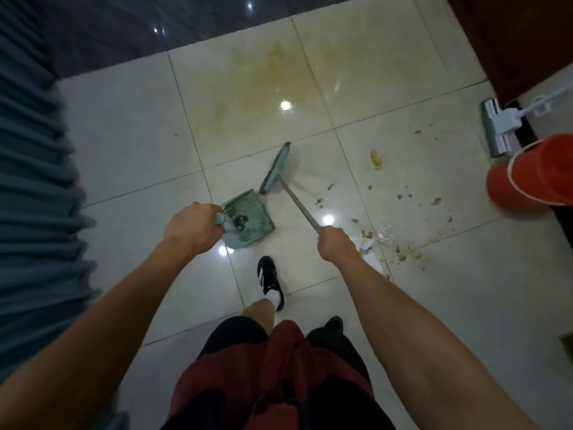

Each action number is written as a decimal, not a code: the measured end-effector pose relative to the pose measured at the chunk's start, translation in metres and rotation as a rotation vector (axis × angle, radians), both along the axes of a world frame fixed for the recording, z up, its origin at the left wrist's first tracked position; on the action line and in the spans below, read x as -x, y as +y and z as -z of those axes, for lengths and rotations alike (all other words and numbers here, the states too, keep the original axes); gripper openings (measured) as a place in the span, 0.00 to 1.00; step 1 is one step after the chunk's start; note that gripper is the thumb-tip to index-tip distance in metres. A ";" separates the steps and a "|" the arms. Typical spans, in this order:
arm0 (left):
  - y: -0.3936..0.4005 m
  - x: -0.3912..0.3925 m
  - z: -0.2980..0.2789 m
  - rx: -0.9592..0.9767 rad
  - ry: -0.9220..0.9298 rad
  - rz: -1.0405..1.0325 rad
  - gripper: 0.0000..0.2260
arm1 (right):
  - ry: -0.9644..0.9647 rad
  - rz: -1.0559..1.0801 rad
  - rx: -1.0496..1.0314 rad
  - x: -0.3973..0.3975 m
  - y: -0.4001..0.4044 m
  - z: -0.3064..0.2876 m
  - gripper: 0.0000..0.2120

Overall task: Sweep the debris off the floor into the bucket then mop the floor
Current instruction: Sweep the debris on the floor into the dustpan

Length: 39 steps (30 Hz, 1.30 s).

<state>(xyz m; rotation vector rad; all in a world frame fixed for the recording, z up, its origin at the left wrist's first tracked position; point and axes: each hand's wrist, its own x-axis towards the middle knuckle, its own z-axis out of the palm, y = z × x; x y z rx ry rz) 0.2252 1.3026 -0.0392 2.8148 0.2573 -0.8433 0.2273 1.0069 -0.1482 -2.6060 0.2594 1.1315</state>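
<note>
My left hand (193, 228) grips the handle of a teal dustpan (248, 217) that rests on the white tiled floor, with a dark scrap inside it. My right hand (336, 243) holds the metal handle of a teal broom (276, 170), whose head lies on the floor just beyond the dustpan. Brown debris (403, 206) and torn paper and plastic scraps (372, 243) lie scattered to the right of the broom. A red bucket (533, 175) stands at the right edge. A flat mop (499, 125) rests on the floor behind the bucket.
A yellowish stain (273, 79) spreads over the tiles ahead. A teal curtain (34, 181) hangs along the left. A dark wooden cabinet (521, 41) fills the top right. My foot in a black shoe (269, 280) stands just behind the dustpan.
</note>
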 end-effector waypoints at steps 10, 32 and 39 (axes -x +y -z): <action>0.043 -0.066 0.017 -0.010 0.035 0.076 0.07 | 0.080 0.040 0.064 -0.045 0.052 0.008 0.14; -0.140 -0.039 -0.002 -0.013 -0.042 0.405 0.05 | 0.143 0.373 0.176 0.096 -0.146 -0.019 0.13; -0.220 -0.020 -0.007 -0.015 -0.040 0.534 0.05 | 0.104 0.539 0.191 0.157 -0.211 -0.029 0.14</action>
